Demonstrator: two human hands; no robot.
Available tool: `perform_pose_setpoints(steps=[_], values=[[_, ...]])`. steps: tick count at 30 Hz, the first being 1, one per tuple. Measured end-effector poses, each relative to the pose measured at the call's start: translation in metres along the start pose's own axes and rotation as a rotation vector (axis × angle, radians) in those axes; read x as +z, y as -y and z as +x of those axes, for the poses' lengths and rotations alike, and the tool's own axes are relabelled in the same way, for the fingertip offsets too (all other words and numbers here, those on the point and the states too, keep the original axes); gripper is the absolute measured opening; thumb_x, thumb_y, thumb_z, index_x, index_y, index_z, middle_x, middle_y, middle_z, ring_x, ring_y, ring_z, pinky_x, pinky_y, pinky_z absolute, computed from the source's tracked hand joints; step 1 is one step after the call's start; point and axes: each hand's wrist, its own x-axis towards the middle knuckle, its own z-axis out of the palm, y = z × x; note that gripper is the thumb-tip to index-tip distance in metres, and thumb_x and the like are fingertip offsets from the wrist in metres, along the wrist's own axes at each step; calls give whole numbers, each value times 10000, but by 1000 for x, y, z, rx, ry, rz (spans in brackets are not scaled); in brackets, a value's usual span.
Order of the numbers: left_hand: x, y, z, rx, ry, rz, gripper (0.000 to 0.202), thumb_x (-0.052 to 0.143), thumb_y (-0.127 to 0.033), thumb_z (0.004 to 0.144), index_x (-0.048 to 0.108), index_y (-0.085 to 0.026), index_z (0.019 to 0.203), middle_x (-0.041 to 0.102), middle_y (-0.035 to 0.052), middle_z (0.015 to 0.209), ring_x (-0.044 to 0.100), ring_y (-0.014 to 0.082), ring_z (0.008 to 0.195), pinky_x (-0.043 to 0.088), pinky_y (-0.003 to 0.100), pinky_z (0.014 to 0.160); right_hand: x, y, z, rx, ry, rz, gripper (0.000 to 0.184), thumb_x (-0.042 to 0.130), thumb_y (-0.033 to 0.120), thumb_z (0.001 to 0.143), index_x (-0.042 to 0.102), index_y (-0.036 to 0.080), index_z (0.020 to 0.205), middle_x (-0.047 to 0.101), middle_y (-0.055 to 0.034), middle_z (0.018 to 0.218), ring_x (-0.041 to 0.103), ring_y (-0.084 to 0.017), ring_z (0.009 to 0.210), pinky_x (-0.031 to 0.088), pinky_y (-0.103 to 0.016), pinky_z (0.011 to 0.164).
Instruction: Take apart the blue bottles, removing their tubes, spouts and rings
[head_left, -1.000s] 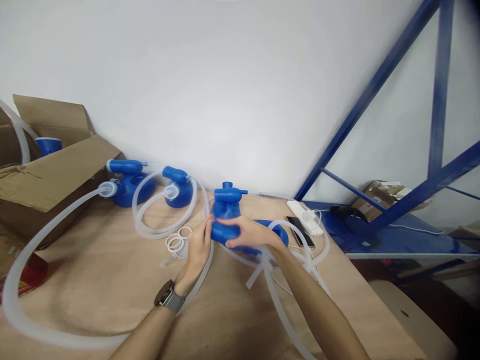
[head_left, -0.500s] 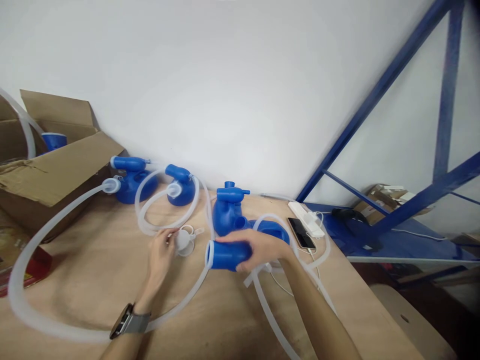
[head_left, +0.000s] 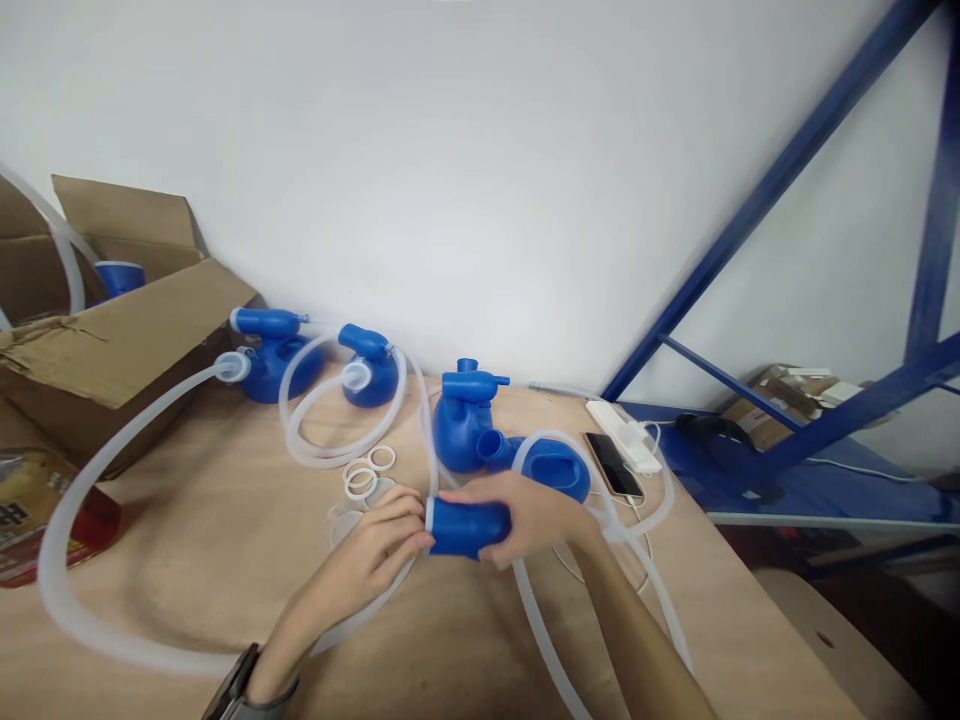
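My right hand point(head_left: 529, 515) is wrapped round a short blue plastic tube point(head_left: 469, 528) from its right side, holding it sideways above the table. A white ring point(head_left: 429, 522) rims the tube's left end. My left hand point(head_left: 382, 545) is closed at that end, fingertips pinching the white ring; the tube's opening is hidden behind them. Several loose white rings point(head_left: 361, 484) lie on the table just beyond my left hand. Translucent white caps point(head_left: 343, 527) sit beside it, partly covered. Behind the tube, a blue plastic bottle point(head_left: 459, 430) stands upright and another blue bottle point(head_left: 559, 470) lies down.
Two blue bottles point(head_left: 274, 370) with clear hoses point(head_left: 71, 500) stand at the back left, by an open cardboard box point(head_left: 142, 340). A phone point(head_left: 611, 462) and white power strip point(head_left: 622, 440) lie on the right. Blue metal shelving point(head_left: 750, 230) stands beyond the wooden table point(head_left: 202, 560).
My left hand has left the white caps and moved right to the ringed end of the tube. The loose rings now show. My right hand keeps its hold.
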Motion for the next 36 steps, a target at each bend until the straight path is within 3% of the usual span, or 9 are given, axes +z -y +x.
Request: perform_pose_setpoints(steps=[6, 10, 16, 20, 22, 24, 28, 31, 36], values=[[3, -10, -8, 46, 186, -91, 366, 469, -402, 1117, 588, -203, 835, 632, 32, 867, 538, 209, 967, 478, 339, 989, -3, -3, -10, 122, 205, 107, 846, 872, 298, 681, 640, 293, 1494, 785, 4, 1185, 750, -220, 991, 561, -231, 838], [-13, 9, -16, -4, 81, -102, 541, 412, -528, 1108, 501, -213, 677, 536, 37, 714, 581, 219, 864, 491, 406, 1081, -10, -9, -22, 167, 175, 87, 833, 876, 299, 678, 651, 298, 1481, 791, 8, 1177, 757, -245, 1016, 567, -256, 870], [-21, 60, -23, -385, -262, 362, 604, 503, -753, 943, 765, -210, 977, 753, 163, 1093, 694, 392, 1043, 548, 526, 957, -2, -4, -30, 11, -98, -23, 861, 815, 327, 818, 488, 265, 1612, 551, -82, 1582, 565, -317, 1428, 417, -450, 1219], [9, 34, -18, -424, -229, -97, 625, 530, -622, 1024, 510, -267, 1539, 582, 122, 1513, 597, 305, 1354, 536, 449, 1083, 16, 2, -20, 78, -194, -110, 944, 837, 441, 867, 366, 304, 1673, 500, -99, 1624, 522, -331, 1468, 408, -510, 1227], [23, 15, -10, -382, -163, -266, 701, 621, -579, 998, 407, -282, 1596, 490, 124, 1595, 576, 284, 1378, 555, 409, 1064, 25, 3, -16, 58, -203, -85, 945, 862, 451, 853, 386, 323, 1659, 506, -80, 1622, 531, -312, 1462, 407, -485, 1236], [32, 6, -3, -409, -201, -289, 694, 727, -574, 925, 491, -254, 1494, 546, 134, 1513, 632, 286, 1267, 591, 384, 971, 33, 2, -16, 7, -226, -84, 922, 867, 484, 846, 424, 309, 1636, 499, -74, 1629, 507, -295, 1483, 380, -460, 1264], [31, 11, 2, -526, -379, -348, 610, 794, -587, 842, 572, -216, 1272, 651, 86, 1200, 682, 219, 936, 601, 313, 774, 43, -5, -30, -1, -498, -241, 661, 751, 574, 926, 606, 223, 1466, 590, -126, 1529, 543, -305, 1431, 411, -469, 1231], [24, 15, -2, -553, -469, -374, 595, 809, -569, 802, 595, -206, 1222, 648, 71, 1167, 672, 195, 896, 592, 276, 755, 49, -12, -43, -38, -691, -297, 255, 640, 423, 1045, 741, 222, 1167, 744, -83, 1218, 684, -238, 1158, 521, -403, 1045], [22, 9, -5, -564, -505, -351, 628, 830, -570, 773, 606, -191, 1222, 648, 87, 1211, 675, 194, 909, 589, 263, 745, 55, -18, -45, -78, -755, -151, 131, 673, 303, 1034, 764, 223, 1082, 760, -41, 1061, 709, -175, 988, 557, -305, 905]])
